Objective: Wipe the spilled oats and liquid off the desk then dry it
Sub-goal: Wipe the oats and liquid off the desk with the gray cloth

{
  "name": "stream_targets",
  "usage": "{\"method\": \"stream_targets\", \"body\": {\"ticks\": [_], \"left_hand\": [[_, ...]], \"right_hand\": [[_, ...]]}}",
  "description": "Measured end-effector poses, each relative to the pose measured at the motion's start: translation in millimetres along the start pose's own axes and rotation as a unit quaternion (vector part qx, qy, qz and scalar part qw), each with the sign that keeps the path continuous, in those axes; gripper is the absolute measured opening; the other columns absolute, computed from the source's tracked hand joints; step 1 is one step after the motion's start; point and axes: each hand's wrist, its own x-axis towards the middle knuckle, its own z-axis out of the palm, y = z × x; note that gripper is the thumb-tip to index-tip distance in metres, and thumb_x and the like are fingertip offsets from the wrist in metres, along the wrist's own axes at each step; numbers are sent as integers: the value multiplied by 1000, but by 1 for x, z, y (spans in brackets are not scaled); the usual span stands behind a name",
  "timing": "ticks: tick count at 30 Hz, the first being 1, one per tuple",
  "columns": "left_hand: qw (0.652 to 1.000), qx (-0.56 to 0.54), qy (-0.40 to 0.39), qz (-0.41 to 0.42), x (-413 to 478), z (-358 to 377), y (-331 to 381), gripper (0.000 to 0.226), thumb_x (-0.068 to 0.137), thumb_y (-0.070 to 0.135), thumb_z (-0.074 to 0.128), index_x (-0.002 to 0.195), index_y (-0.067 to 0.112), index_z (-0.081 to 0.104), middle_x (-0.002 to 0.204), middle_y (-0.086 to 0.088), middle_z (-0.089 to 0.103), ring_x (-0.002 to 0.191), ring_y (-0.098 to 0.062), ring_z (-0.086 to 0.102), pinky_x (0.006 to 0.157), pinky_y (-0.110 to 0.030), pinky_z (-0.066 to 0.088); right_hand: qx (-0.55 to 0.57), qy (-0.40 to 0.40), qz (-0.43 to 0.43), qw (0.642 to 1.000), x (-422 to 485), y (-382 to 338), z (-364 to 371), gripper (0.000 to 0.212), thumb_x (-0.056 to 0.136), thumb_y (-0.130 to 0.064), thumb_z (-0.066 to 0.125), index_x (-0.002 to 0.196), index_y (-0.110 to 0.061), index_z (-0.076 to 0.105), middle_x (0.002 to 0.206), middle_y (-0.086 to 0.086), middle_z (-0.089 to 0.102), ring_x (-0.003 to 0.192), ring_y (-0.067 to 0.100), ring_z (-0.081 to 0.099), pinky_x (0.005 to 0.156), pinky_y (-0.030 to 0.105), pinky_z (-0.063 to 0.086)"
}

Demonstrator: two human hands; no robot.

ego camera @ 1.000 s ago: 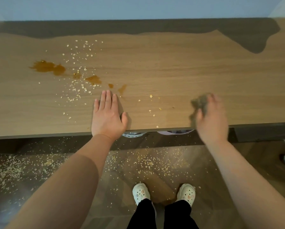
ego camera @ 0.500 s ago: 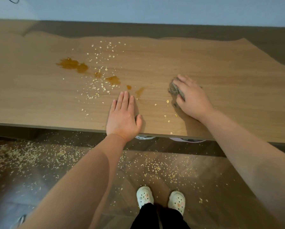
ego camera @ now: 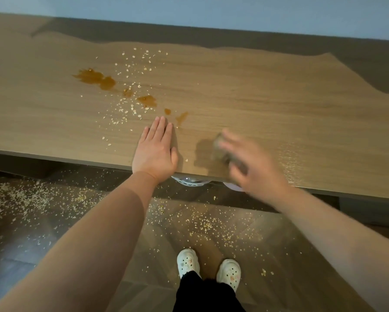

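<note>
The wooden desk [ego camera: 268,97] carries brown liquid puddles [ego camera: 96,78] and scattered oats [ego camera: 130,68] on its left-centre part. My left hand [ego camera: 156,152] lies flat and open on the desk near the front edge, just below the smallest drops. My right hand [ego camera: 252,163], blurred by motion, grips a grey cloth [ego camera: 222,152] at the front edge, right of the left hand. A wet streak [ego camera: 290,156] shines to its right.
Many oats [ego camera: 22,199] litter the dark wooden floor [ego camera: 54,233] below the desk. A white basket rim [ego camera: 189,182] shows under the desk edge. My feet in white clogs [ego camera: 208,266] stand close to the desk. A pale wall [ego camera: 211,10] backs the desk.
My right hand with the cloth swept from further back on the desk toward the front edge. The few oats between my hands are gone. My left hand stayed flat.
</note>
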Motion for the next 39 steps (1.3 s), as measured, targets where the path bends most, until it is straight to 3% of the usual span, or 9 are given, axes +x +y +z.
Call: {"method": "stream_targets", "body": {"ticks": [5,9,12,15,19,23,26,32,39], "left_hand": [[1000,6,3,-4,1,1,1,72,89,35,22,154,5,17,163,-13,9,151,-24,4,123,-39,4],[1000,9,5,-6,0,2,0,69,91,33,26,154,5,18,162,-14,10,151,-25,4,123,-41,5],[1000,13,3,-7,1,1,1,72,88,35,23,154,5,19,162,-13,10,151,-24,5,123,-39,5],[1000,10,9,-6,0,0,2,73,88,35,23,153,3,22,162,-14,13,151,-26,7,123,-39,5],[1000,15,3,-8,0,-1,3,72,88,35,23,153,4,20,162,-14,12,151,-25,6,123,-39,5],[1000,21,-4,-4,1,-1,3,73,89,36,21,154,4,18,162,-15,10,151,-26,5,123,-40,4],[1000,22,-12,0,1,-1,2,72,90,37,19,154,5,15,163,-15,7,151,-26,3,123,-40,2],[999,22,-33,5,1,-3,-1,66,99,34,22,155,6,2,163,-14,-5,151,-25,-7,123,-39,-3],[999,-10,-52,14,3,-11,-9,66,103,38,21,154,5,-6,162,-11,-15,148,-24,-17,121,-40,-8]], "right_hand": [[-134,42,261,955,23,55,-29,51,100,-22,48,149,-17,36,161,4,22,147,24,21,121,43,18],[-182,31,222,957,4,39,5,53,96,-26,42,149,-18,36,161,6,22,148,27,20,121,40,9],[-156,-64,104,980,-12,9,30,55,96,-25,40,150,-21,32,161,2,19,149,25,17,119,40,2],[-79,-81,6,994,-19,4,28,53,92,-22,43,145,-20,42,156,4,31,143,26,32,117,47,25],[-35,117,176,977,-13,32,-13,47,94,-16,49,141,-21,48,155,1,35,142,19,33,117,38,25],[-160,115,365,910,-16,64,-21,50,97,-19,52,145,-15,40,157,10,30,146,30,25,119,55,17],[-216,116,368,897,-6,33,20,53,95,-23,47,146,-12,38,158,13,28,146,33,25,119,53,18],[-208,25,229,950,27,-29,78,56,94,-28,39,149,-19,36,159,9,28,147,29,23,120,48,16],[-197,171,416,871,25,-5,55,50,97,-19,50,146,-12,39,158,13,28,147,34,21,119,56,15]]}}
